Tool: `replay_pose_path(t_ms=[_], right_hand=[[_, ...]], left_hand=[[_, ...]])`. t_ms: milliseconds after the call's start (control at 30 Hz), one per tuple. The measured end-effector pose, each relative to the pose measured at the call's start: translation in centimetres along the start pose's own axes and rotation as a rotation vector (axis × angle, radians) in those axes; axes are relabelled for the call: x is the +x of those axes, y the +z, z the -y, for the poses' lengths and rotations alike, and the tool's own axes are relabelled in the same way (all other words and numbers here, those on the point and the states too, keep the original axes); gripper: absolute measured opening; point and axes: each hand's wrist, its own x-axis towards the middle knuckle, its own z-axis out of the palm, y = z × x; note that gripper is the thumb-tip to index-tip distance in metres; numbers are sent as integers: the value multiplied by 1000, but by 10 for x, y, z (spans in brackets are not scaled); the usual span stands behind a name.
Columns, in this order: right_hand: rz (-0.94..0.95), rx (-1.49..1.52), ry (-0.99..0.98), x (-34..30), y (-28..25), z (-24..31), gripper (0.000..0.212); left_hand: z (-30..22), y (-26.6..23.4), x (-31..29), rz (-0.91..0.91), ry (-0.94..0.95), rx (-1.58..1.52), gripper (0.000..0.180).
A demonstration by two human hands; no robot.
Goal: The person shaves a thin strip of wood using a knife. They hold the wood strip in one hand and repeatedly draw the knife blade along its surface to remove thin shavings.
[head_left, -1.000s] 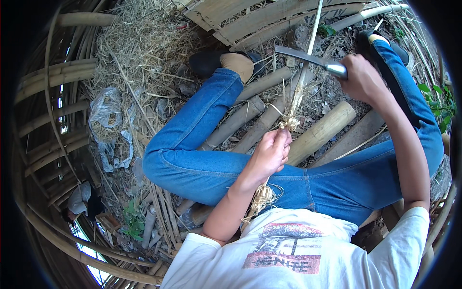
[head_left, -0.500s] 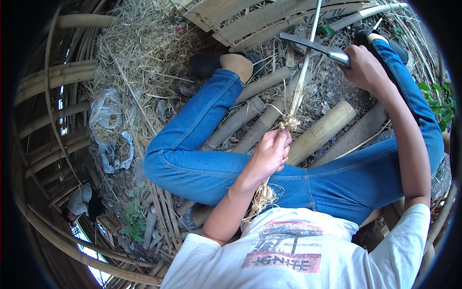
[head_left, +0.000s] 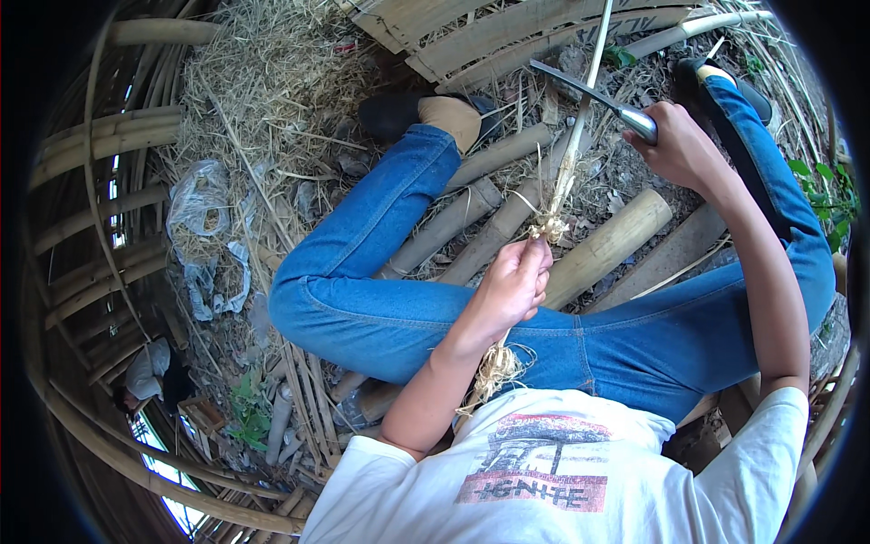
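Between my thighs, my left hand (head_left: pixel 513 283) is closed around a thin pale bamboo stick (head_left: pixel 570 161), which runs up and away to the far edge. Just beyond my fingers, a ruffled clump of shavings (head_left: pixel 548 227) clings to the stick. A looser bundle of curled shavings (head_left: pixel 498 368) hangs on the near end, by my shirt. My right hand (head_left: pixel 678 145) grips the metal handle of a knife (head_left: pixel 639 122) farther out to the right. Its long blade points left and crosses the stick; I cannot tell whether they touch.
Thick bamboo poles (head_left: pixel 609 249) lie under and between my legs. Wooden slats (head_left: pixel 517 36) stand at the far side. Straw (head_left: pixel 263 100) and a crumpled plastic bag (head_left: pixel 201 204) cover ground at left. Beyond a bamboo railing (head_left: pixel 181 485), another person (head_left: pixel 148 370) is at lower left.
The knife has turned slightly in my right hand, so its blade looks narrower. My left hand keeps its hold on the bamboo stick, almost unmoved.
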Motion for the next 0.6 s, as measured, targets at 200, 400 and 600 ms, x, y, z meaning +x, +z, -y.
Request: replay_pose_path(t_ms=[200, 400, 600], right_hand=[[20, 5, -20, -3, 0, 6, 20], [-98, -94, -46, 8, 6, -13, 16], [-112, 17, -97, -2, 13, -13, 19]], left_hand=[[2, -2, -1, -9, 2, 0, 39], [-2, 0, -1, -1, -3, -2, 39], [1, -2, -1, -5, -1, 9, 38]])
